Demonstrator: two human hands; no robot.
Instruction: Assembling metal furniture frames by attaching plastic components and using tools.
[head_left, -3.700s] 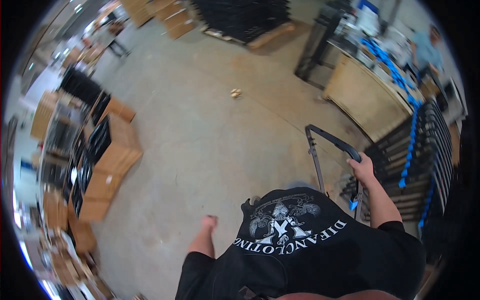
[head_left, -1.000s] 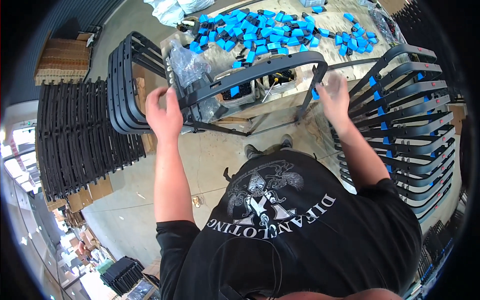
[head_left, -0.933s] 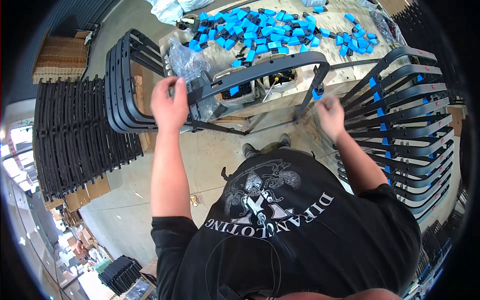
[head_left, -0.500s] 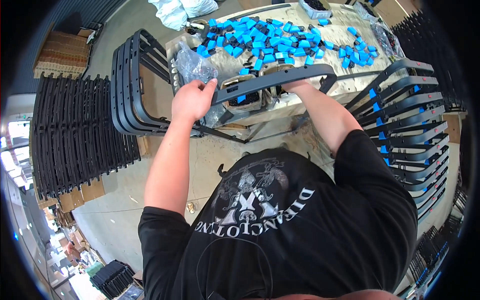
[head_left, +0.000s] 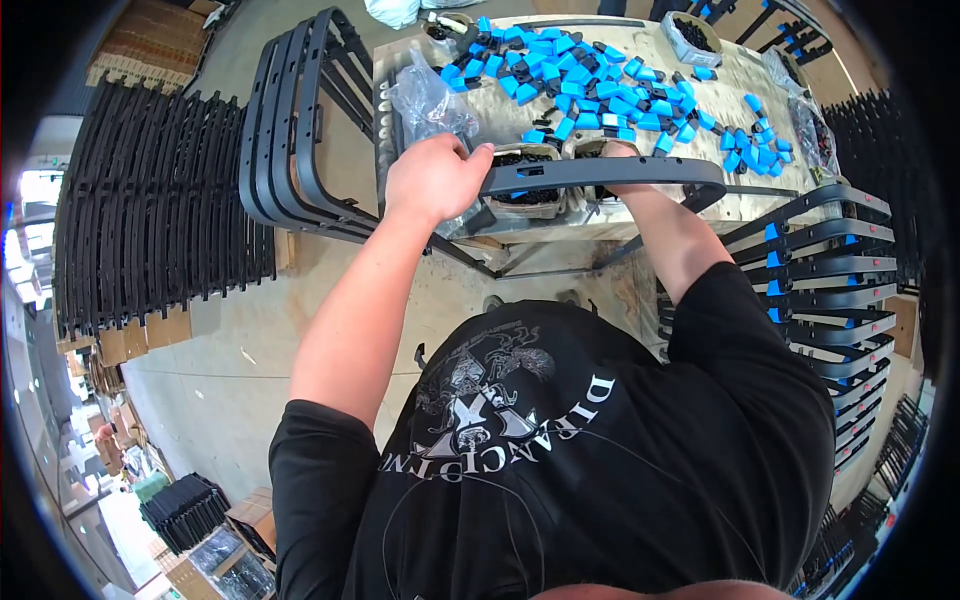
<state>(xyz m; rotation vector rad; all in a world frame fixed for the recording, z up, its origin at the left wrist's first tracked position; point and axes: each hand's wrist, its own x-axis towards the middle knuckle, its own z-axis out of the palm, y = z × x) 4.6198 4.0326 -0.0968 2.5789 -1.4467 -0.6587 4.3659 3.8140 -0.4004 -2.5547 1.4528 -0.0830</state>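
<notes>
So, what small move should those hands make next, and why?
Perhaps draw the right hand back over the dark frame with anything it has gripped: it reaches in or just over the small bin, its grip hidden, while the left hand holds the frame.

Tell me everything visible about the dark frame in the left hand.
The dark grey frame looks like painted metal. Its upper bar runs roughly crosswise, with a rectangular slot, and curves round at its right end. The left hand grips its left part. In view it overlaps the near side of the worktable and crosses over the right forearm; whether those touch is unclear.
</notes>
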